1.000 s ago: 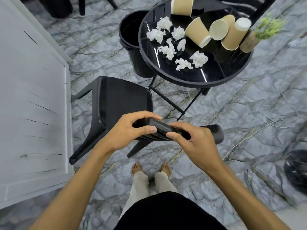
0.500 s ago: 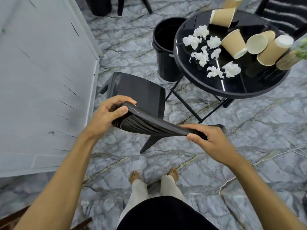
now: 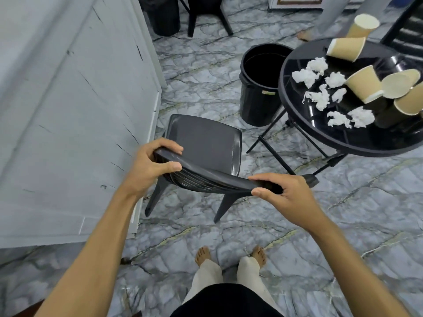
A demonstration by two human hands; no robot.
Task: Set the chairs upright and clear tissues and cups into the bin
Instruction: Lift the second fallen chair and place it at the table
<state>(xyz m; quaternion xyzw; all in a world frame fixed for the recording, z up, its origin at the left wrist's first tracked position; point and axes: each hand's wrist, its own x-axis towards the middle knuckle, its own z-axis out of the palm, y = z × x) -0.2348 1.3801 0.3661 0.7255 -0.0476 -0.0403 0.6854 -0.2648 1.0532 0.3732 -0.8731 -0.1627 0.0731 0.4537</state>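
Note:
A dark grey plastic chair [image 3: 203, 143] stands upright on its legs in front of me, its seat facing away. My left hand [image 3: 151, 165] grips the left end of its backrest top. My right hand [image 3: 283, 195] grips the right end. A round black glass table [image 3: 343, 138] at the right carries several crumpled white tissues [image 3: 320, 99] and several tan paper cups [image 3: 364, 85], most lying on their sides. An open black bin [image 3: 258, 88] stands on the floor beside the table's left edge.
A pale grey panel wall [image 3: 68, 110] runs close along the chair's left side. Another dark chair [image 3: 206, 12] and a dark bin [image 3: 164, 14] stand at the far back. My bare feet [image 3: 229, 257] are on the marble floor behind the chair.
The chair has come fully upright and moved left, toward the wall. Both hands have spread apart along the backrest. My view has turned left, so table and bin sit further right.

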